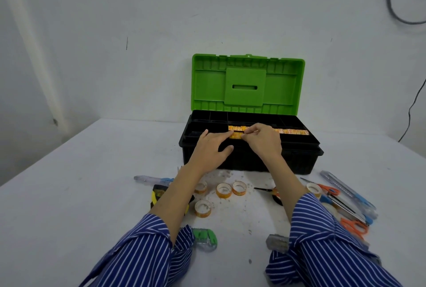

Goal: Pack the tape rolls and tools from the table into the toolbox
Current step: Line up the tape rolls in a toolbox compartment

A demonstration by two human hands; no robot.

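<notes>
The black toolbox [253, 160] stands open at the back of the table, its green lid [246, 84] upright. A row of orange tape rolls [292, 131] lies in the long compartment of its top tray. At the row's left end, my right hand [262, 140] pinches one orange tape roll [237, 135]. My left hand [209, 150] touches the same roll with straight fingertips. Several loose tape rolls [224, 190] lie on the table in front of the box, one more tape roll [313, 188] at the right.
A clear-handled screwdriver [152, 179] and a yellow-black tape measure [158, 194] lie at the left. Orange scissors [329, 191], blue utility knives [345, 190] and other tools crowd the right. A green dispenser [205, 238] and a grey one [277, 243] lie near my sleeves.
</notes>
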